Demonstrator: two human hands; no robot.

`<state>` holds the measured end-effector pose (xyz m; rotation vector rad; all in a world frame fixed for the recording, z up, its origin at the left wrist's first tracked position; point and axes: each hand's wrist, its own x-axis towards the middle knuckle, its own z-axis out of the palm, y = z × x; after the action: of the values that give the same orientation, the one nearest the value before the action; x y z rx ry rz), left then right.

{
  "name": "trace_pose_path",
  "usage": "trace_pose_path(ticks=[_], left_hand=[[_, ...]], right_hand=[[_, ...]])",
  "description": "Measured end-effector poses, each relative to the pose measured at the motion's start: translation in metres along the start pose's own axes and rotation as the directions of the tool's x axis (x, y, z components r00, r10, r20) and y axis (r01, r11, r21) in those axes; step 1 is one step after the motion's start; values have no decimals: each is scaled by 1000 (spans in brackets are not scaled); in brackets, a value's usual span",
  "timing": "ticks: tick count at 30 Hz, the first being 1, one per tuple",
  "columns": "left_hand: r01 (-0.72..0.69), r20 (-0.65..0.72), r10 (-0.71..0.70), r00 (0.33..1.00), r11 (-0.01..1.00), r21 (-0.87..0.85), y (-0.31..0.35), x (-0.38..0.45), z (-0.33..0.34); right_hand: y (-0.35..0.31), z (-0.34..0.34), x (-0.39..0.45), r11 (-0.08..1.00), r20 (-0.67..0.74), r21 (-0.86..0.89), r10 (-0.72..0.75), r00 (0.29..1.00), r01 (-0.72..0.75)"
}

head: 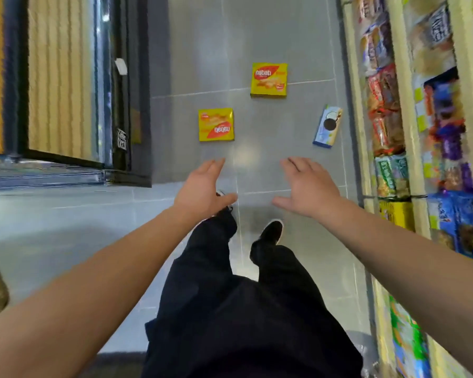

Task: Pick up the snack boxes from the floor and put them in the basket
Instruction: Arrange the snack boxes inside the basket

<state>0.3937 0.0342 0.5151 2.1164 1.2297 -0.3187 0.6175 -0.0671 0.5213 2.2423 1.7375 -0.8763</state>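
Nothing is collected yet as far as you can see: all three snack boxes lie on the grey tiled floor [257, 39] ahead of your feet. The nearer square yellow cardboard box [216, 124] sits to the left, the farther yellow cardboard box [269, 79] lies beyond it, and the slim blue cardboard biscuit box [327, 125] rests close by the stocked snack shelving [388, 110] on your right. The basket is not in view, so it may be behind you. Your left hand [202, 190] and right hand [306, 184] both reach forward with fingers spread and relaxed, holding nothing, touching nothing, well short of the boxes.
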Motion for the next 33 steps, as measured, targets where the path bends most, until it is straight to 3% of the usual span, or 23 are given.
trace_pose_path(ticks=[6, 15, 21, 29, 33], left_hand=[[161, -2, -162, 987, 981, -107, -42, 92, -20], [264, 34, -264, 964, 931, -253, -115, 257, -4], [273, 2, -282, 959, 927, -258, -191, 377, 78], [317, -47, -333, 942, 926, -208, -326, 524, 209], [290, -101, -315, 944, 936, -201, -375, 571, 249]], right_hand=[[-12, -16, 124, 994, 85, -64, -85, 993, 91], [-22, 22, 308, 999, 191, 18, -47, 981, 44], [12, 114, 438, 987, 217, 157, 7, 976, -42], [30, 288, 610, 920, 199, 371, 59, 978, -130], [19, 354, 672, 824, 112, 535, 149, 982, -186]])
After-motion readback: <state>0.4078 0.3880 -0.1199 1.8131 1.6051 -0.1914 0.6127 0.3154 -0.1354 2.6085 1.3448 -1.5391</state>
